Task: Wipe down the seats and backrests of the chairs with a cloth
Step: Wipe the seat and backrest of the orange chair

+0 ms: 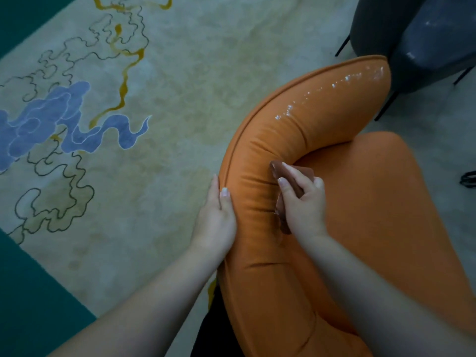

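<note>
The floor is covered by a pale rug (180, 73) with wavy dark outlines, yellow lines and a blue cloud shape at the left. A dark green border runs along its left edge. At the right side the floor looks grey and plain.

On this floor stands an orange chair (373, 202). Its curved backrest (296, 119) bends from the lower middle up to the upper right, and the seat (386, 215) lies inside the curve. Small wet, shiny spots are on the upper part of the backrest.

Just behind the orange chair, at the top right, stands a dark chair (425, 34) with thin black legs. It also has some shiny spots. Its body comes very near the end of the orange backrest. At the far right edge a small black thing lies on the floor; I cannot tell what it is.

The left hand (215, 217) rests on the outer side of the backrest, with fingers straight and the thumb on the top edge. The right hand (302, 202) grips a brown cloth (291, 176) and presses it on the inner side of the backrest, just above the seat. Part of the cloth hangs under the hand.
</note>
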Motion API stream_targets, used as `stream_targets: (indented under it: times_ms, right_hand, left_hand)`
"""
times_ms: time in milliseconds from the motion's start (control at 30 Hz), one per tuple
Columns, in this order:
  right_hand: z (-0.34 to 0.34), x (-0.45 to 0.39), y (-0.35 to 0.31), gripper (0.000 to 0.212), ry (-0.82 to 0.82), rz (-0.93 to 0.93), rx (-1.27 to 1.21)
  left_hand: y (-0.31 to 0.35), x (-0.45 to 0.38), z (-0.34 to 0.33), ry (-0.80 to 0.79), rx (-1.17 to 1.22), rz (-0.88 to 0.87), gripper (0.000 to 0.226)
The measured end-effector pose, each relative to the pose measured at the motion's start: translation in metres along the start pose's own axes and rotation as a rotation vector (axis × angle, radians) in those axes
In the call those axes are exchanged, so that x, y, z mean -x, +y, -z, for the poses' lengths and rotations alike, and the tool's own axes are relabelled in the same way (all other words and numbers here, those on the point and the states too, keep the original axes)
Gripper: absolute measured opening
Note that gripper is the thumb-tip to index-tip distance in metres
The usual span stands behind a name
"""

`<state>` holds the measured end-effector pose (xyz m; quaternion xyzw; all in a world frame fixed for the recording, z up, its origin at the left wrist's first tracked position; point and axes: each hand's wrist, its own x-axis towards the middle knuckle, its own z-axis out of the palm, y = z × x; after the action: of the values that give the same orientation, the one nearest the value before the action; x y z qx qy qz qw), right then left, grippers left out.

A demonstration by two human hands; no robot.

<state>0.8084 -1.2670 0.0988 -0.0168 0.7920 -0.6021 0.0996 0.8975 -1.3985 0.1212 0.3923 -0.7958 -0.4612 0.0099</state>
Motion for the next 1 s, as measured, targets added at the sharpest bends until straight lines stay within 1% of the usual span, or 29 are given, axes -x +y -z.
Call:
stream_targets:
  times_ms: [133,233,367,433,567,633,733,833,933,1000]
  right_hand:
    - [-0.013,-0.022,-0.009,0.031,0.07,-0.01,0.001]
    - [-0.015,-0.041,-0.015,0.033,0.144,0.005,0.062]
    - [-0.014,-0.063,-0.019,0.034,0.226,-0.014,0.115]
    - [-0.013,-0.073,-0.017,0.033,0.266,-0.018,0.146]
    - [-0.015,-0.102,-0.018,0.034,0.31,-0.023,0.173]
    - [-0.021,-0.123,-0.024,0.039,0.303,0.006,0.198]
    - [-0.036,-0.151,-0.032,0.044,0.269,0.031,0.318]
    - [-0.057,-0.14,-0.037,0.049,0.294,-0.006,0.431]
    - [-0.069,-0.103,-0.04,0.051,0.27,0.092,0.462]
    - [-0.065,-0.107,-0.041,0.048,0.248,0.136,0.495]
  left_hand:
    - [0.031,-0.069,-0.003,-0.11,-0.145,-0.131,0.053]
    - [0.053,-0.115,-0.011,-0.172,-0.231,-0.202,0.054]
    - [0.087,-0.169,-0.027,-0.264,-0.261,-0.22,0.052]
    - [0.094,-0.181,-0.035,-0.243,-0.258,-0.223,0.049]
    - [0.087,-0.18,-0.037,-0.151,-0.274,-0.231,0.045]
    - [0.087,-0.179,-0.038,-0.131,-0.279,-0.233,0.045]
    - [0.089,-0.179,-0.039,-0.108,-0.295,-0.244,0.045]
    - [0.088,-0.177,-0.038,-0.108,-0.322,-0.251,0.046]
    - [0.088,-0.179,-0.039,-0.119,-0.332,-0.238,0.045]
    - [0.089,-0.179,-0.039,-0.124,-0.32,-0.228,0.046]
